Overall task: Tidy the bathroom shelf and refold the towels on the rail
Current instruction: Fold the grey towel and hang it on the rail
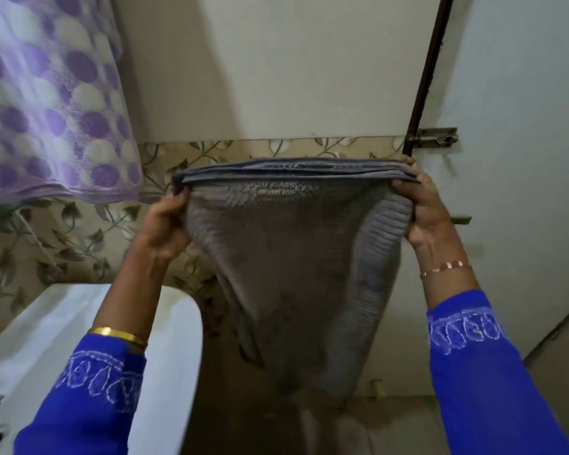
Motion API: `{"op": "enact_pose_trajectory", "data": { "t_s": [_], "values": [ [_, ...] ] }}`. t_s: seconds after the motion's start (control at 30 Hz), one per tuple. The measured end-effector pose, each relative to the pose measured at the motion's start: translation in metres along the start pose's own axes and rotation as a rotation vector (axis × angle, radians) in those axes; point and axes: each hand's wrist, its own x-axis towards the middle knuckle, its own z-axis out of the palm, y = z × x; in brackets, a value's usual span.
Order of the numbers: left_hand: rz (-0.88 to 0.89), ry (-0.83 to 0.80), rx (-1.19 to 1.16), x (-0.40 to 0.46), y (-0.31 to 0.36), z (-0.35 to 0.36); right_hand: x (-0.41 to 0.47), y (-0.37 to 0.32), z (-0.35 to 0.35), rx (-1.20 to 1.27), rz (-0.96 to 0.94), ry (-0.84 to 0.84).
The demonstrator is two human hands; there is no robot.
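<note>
From the head camera, a grey towel (296, 257) is stretched between both hands in front of the wall, its top edge showing several stacked layers while the rest sags down in a loose pouch. It looks part-folded: the layers at the top suggest at least one fold is made, but the hanging part is not yet squared up. No rail or shelf shows here, so whether the shelf is tidied cannot be told. A second towel with purple spots (46, 100) hangs at the upper left; how neatly it is folded cannot be judged.

The left hand (165, 224) is raised, its grip pinching the towel's left corner with fingers curled over the edge. The right hand (424, 208) mirrors it, its grip closed round the right corner, thumb toward the camera. Both forearms reach up and forward in blue sleeves, well apart. A white basin (63, 323) sits below the left arm.
</note>
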Motion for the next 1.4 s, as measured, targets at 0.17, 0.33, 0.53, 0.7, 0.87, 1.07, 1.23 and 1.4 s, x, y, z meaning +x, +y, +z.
{"op": "enact_pose_trajectory", "data": {
  "t_s": [0.17,0.33,0.53,0.7,0.87,1.07,1.23,1.4],
  "values": [
    [0.009,0.189,0.689,0.021,0.002,0.014,0.027,-0.001,0.030,-0.639,-0.041,0.108],
    [0.239,0.504,0.719,0.034,0.004,0.019,0.038,-0.018,0.034,-0.670,-0.139,0.280],
    [0.191,-0.106,0.169,0.018,0.028,0.008,0.023,-0.055,0.037,-0.145,-0.031,-0.182],
    [0.315,0.493,0.769,0.043,0.029,0.021,0.043,-0.035,0.033,-0.652,-0.081,0.242],
    [0.166,0.094,0.220,0.011,0.038,0.025,0.030,-0.041,0.046,-0.359,0.010,-0.174],
    [0.056,0.357,0.309,0.013,0.039,0.041,0.042,-0.044,0.062,-0.245,0.085,0.005],
    [0.293,0.840,0.540,0.033,0.036,0.051,0.064,-0.029,0.073,-0.456,0.019,0.447],
    [0.524,0.582,0.608,0.035,0.035,0.093,0.061,-0.029,0.117,-0.536,-0.129,0.360]
  ]
}}
